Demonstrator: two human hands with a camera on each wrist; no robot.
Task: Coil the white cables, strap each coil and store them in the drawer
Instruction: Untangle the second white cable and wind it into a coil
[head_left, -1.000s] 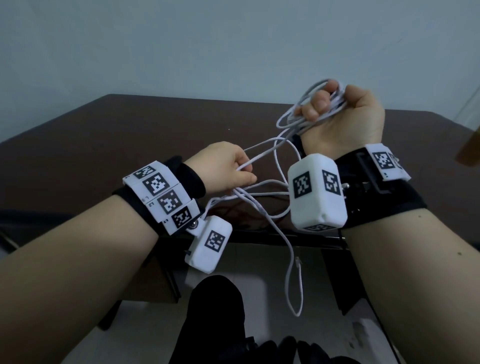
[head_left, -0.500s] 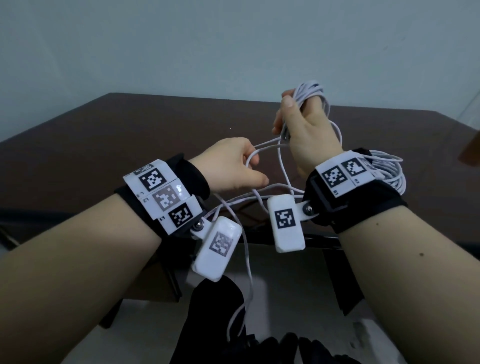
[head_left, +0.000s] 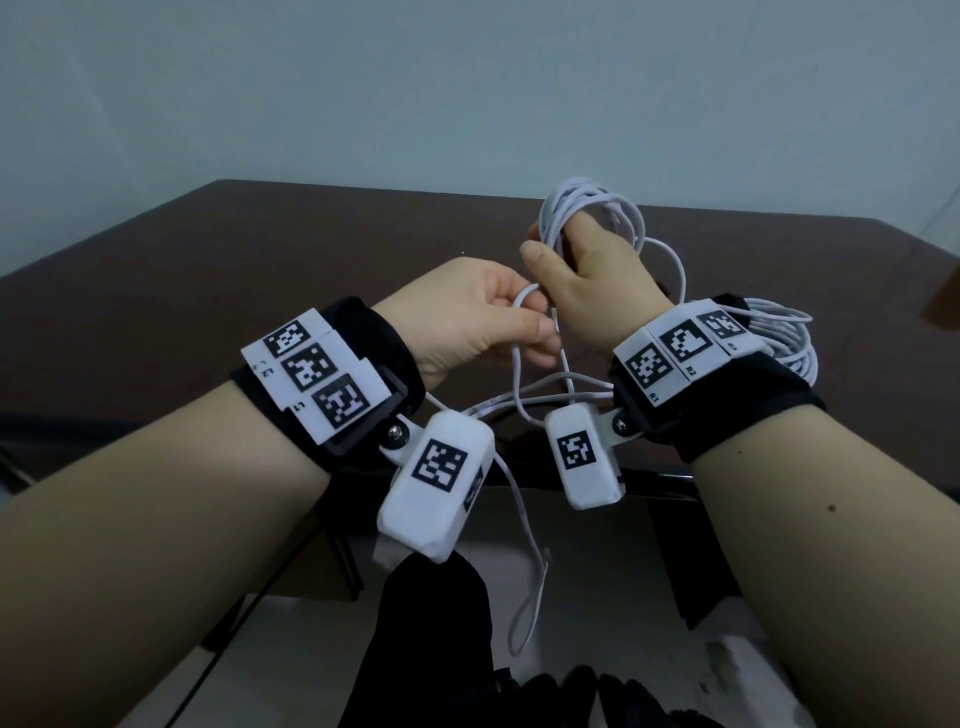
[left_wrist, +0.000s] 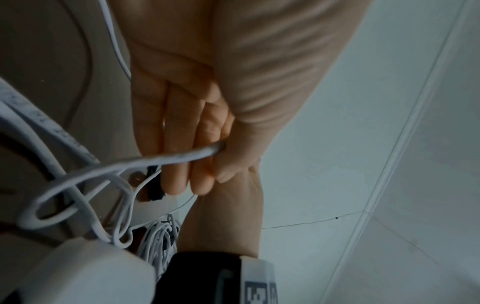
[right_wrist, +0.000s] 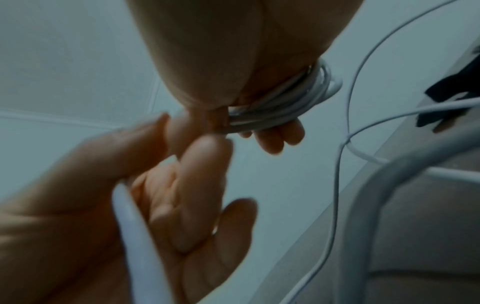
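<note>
The right hand (head_left: 582, 291) hides where the white cable (head_left: 779, 343) coil passes behind its wrist; the left hand (right_wrist: 155, 205) is blurred in the right wrist view.

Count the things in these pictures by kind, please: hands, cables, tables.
Hands: 2, left and right
White cables: 1, wound on the right hand and held by the left
Tables: 1
Total: 4

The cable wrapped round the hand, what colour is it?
White. The cable looped over the right hand shows best in the head view.
</note>
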